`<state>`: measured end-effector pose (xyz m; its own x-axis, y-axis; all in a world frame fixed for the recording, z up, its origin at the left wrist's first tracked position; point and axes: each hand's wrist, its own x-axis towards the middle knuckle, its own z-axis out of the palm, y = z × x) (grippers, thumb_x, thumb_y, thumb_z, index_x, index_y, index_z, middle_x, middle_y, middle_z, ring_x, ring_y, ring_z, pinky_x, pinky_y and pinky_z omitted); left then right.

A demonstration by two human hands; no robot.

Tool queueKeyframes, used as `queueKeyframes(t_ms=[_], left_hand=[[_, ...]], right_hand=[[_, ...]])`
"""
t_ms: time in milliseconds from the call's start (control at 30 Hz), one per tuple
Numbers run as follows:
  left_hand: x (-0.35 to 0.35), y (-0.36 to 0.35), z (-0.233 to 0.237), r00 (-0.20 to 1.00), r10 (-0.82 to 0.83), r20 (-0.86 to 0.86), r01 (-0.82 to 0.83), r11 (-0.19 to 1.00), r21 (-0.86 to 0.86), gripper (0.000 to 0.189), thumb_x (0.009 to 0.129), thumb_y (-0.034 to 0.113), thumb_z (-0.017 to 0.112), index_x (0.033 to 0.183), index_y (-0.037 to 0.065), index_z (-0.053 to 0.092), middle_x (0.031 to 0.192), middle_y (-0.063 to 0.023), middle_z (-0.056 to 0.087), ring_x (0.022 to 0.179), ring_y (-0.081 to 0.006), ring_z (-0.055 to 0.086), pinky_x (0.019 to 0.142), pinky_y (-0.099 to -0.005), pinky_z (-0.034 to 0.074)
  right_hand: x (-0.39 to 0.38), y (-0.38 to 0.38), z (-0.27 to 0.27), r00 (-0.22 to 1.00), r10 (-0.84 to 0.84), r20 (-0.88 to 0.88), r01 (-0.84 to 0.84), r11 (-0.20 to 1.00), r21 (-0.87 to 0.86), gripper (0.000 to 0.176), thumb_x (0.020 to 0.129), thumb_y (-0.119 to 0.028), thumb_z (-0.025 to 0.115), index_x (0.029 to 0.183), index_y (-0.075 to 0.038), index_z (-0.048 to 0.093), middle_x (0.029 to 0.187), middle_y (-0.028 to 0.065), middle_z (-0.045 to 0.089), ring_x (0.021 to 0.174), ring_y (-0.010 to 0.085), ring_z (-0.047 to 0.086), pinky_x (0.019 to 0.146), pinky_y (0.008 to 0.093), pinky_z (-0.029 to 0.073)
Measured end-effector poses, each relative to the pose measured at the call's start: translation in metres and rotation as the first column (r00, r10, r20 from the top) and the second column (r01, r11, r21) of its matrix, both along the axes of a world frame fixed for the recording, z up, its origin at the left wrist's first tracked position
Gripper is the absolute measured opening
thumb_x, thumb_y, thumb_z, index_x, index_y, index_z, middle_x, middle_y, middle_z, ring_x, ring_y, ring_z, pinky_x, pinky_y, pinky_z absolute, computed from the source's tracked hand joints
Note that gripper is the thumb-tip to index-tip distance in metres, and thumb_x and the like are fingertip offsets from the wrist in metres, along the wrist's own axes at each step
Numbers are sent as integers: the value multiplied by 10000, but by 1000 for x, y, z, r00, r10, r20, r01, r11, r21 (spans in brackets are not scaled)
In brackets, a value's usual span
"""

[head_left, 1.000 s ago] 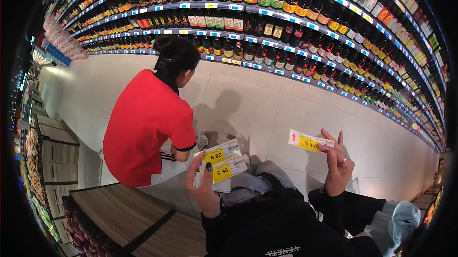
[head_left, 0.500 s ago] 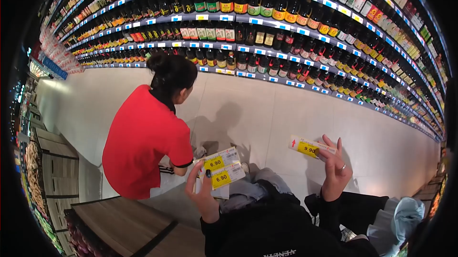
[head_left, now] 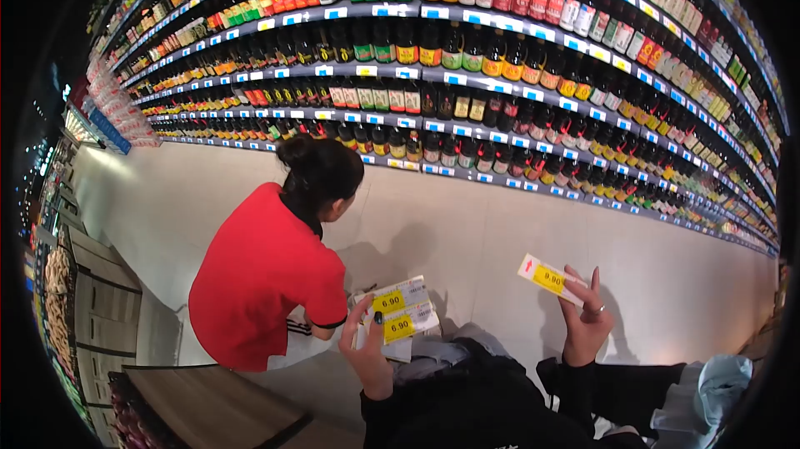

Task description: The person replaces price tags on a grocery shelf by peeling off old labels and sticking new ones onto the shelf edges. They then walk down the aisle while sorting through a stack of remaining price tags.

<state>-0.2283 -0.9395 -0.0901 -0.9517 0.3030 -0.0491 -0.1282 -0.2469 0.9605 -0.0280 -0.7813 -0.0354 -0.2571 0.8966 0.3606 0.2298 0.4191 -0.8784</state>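
Yellow-and-white price tags (head_left: 415, 293) marked 6.90 are pinched in my left hand (head_left: 371, 364), two faces showing one above the other. The thumb, with a dark nail, lies over their left part. More white card shows behind and below them. In my right hand (head_left: 586, 331), a single price tag (head_left: 529, 269) reads 9.90 and carries a red arrow at its left end. Thumb and fingers clasp its right end, and a ring sits on one finger. Both hands are raised in front of my body, well apart.
A person in a red shirt (head_left: 267, 274) crouches close on my left. Long shelves of bottles (head_left: 467, 57) curve across the far side, with labels along their edges (head_left: 492, 78). A wooden display stand (head_left: 200, 399) is at lower left. Pale floor (head_left: 483, 220) lies between.
The view has tilted up, so the shelves and the crouching person appear lower. The right-hand tag slants more, its right end lower. Both hands keep hold of their tags.
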Motion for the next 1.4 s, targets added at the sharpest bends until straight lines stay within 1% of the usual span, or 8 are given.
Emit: queueKeyframes(t_ms=[200,300,433,567,633,1000,1200,1400], left_hand=[[4,0,23,997,-8,-77,-5,987,-160,305,731,-37,535,1031,-58,586,1055,-128,583,1012,-168,501,899,-284,371],[-5,-6,15,991,62,-118,-80,985,-153,304,738,-38,529,1037,-53,584,1051,-122,582,989,-161,506,884,-273,379],[-20,-17,4,993,112,-27,-110,991,82,309,721,-58,526,1022,-35,589,1062,-112,556,989,-158,499,908,-285,377],[-19,-20,10,993,111,-39,-109,993,53,312,715,-67,521,1017,-33,591,1063,-113,553,993,-165,500,909,-272,377],[-17,-19,10,981,113,-154,-123,991,-52,295,740,-58,522,1029,-49,582,1008,-98,601,952,-149,522,881,-271,376],[-15,-11,2,979,-75,-191,81,996,26,324,726,-52,487,1041,-69,561,1032,-143,577,963,-167,528,865,-270,393],[-8,-5,15,969,-97,-229,91,995,-38,323,726,-31,493,1039,-65,566,1016,-133,581,936,-158,533,853,-275,398],[-5,-2,22,975,-110,-193,110,994,-13,328,730,-2,510,1048,-63,565,1018,-130,586,940,-163,534,865,-275,390]], right_hand=[[0,4,1,998,61,-32,-60,998,29,227,700,34,611,917,-25,644,909,116,651,1061,283,544,1074,483,114],[0,4,2,996,34,-83,-34,999,-4,195,758,5,560,940,-8,631,930,120,646,1061,284,543,1077,471,109],[1,6,5,995,27,-94,-28,1000,-4,210,795,-16,521,980,5,617,981,122,631,1078,291,530,1081,456,109],[0,7,4,998,40,-50,-38,999,35,230,801,-24,513,1009,12,604,973,149,626,1083,285,526,1077,456,128],[3,9,-1,998,56,-33,-55,998,35,239,801,-23,512,1019,16,600,976,153,625,1084,286,524,1077,455,130],[5,-1,-2,989,-99,-110,99,995,3,283,882,-89,409,1072,58,559,1018,163,611,982,200,561,1075,428,155],[17,2,-6,992,-98,-74,102,994,45,300,916,-174,415,1042,43,580,1039,152,605,967,200,569,1044,374,213],[32,10,-25,958,-154,-240,145,988,-54,92,840,-39,532,866,24,594,915,154,616,938,220,571,902,353,416]])
